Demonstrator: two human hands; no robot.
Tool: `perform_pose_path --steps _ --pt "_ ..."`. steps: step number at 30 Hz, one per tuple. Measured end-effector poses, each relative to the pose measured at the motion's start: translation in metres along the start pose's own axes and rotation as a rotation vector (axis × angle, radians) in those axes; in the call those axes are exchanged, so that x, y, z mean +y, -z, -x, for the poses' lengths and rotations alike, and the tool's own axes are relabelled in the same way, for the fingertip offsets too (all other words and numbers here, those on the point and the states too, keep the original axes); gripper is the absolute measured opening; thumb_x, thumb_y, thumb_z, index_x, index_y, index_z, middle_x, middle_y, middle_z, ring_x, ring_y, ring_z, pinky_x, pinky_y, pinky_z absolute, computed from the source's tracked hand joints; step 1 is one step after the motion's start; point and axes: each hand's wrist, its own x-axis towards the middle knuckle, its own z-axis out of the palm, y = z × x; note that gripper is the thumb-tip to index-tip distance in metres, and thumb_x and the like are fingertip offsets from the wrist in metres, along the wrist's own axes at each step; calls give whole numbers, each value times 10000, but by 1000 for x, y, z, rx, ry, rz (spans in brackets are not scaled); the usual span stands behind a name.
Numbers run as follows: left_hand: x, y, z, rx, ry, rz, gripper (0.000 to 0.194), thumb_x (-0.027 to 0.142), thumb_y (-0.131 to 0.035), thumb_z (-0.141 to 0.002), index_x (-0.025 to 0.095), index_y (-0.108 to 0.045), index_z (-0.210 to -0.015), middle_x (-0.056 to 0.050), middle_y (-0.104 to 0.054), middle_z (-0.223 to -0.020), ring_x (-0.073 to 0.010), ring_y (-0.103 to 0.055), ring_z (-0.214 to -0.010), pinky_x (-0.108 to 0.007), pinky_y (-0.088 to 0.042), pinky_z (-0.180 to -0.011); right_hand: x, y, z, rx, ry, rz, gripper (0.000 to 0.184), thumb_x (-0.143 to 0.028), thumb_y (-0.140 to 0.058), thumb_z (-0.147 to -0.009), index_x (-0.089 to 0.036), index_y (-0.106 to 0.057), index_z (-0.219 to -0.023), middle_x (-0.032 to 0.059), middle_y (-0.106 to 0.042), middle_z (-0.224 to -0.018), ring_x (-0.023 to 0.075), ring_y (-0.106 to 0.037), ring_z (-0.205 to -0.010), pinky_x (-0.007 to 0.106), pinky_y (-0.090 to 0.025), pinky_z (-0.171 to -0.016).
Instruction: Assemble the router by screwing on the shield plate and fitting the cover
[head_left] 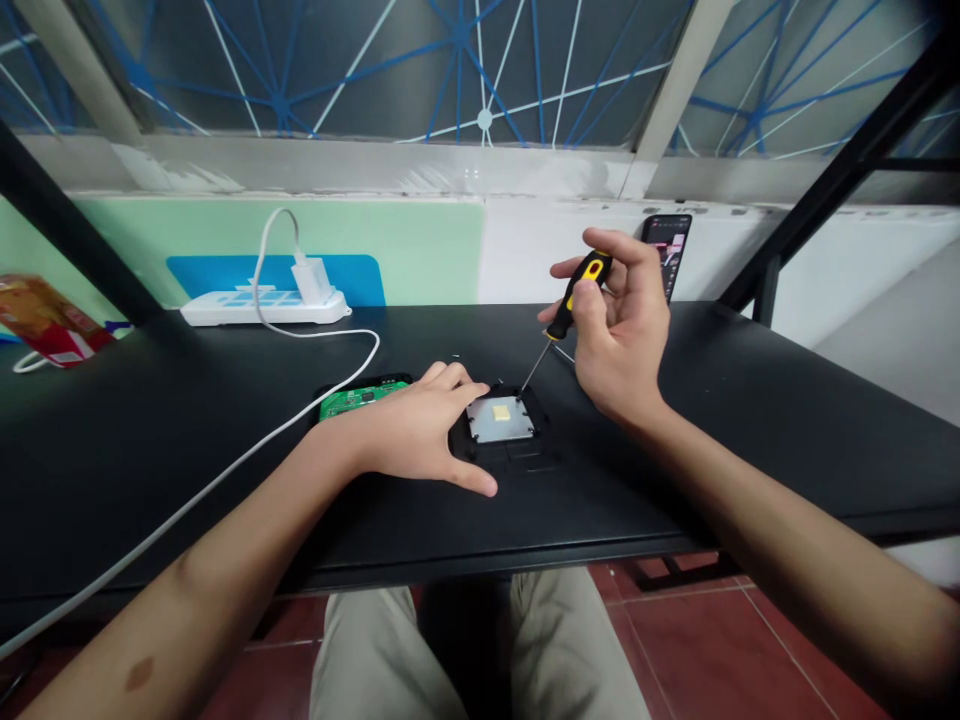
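Observation:
My right hand grips a black and yellow screwdriver, its shaft slanting down to the left. The tip meets the upper right corner of a silver metal plate, which bears a small yellow square pad. This plate sits in a black plastic housing on the table. Spread over the housing's left side, my left hand has its thumb and fingers apart. Partly behind that hand lies a green circuit board in a black casing.
A white power strip with a plugged-in charger stands at the back left. Its white cable crosses the black table toward me. A phone leans on the back wall. A red snack packet lies far left.

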Motion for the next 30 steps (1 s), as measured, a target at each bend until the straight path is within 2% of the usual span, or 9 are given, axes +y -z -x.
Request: perform_pose_path --steps 14,23,30 --pt "0 1 1 -11 12 9 1127 799 -661 -687 152 -345 -1554 -136 -469 -1404 -346 -388 -1330 -406 -355 -1128 1 0 2 -36 -17 18 324 -474 -459 -1020 -346 -484 -1316 36 -673 -1140 181 -742 -880 324 -631 -648" --pt "-3 -1 0 -5 -3 22 1128 824 -646 -685 169 -345 -1553 -136 -470 -1395 -352 -392 -1321 -427 -375 -1114 -2 0 1 -19 -19 38 324 -500 -428 -1020 -364 -481 -1309 43 -669 -1130 213 -741 -936 367 -638 -667" --pt "-2 0 0 -8 -3 9 1136 821 -646 -693 142 -342 -1553 -145 -458 -1407 -345 -388 -1325 -405 -367 -1122 -3 0 1 -11 -35 39 318 -508 -435 -1017 -361 -484 -1294 39 -673 -1113 191 -742 -843 356 -635 -642"
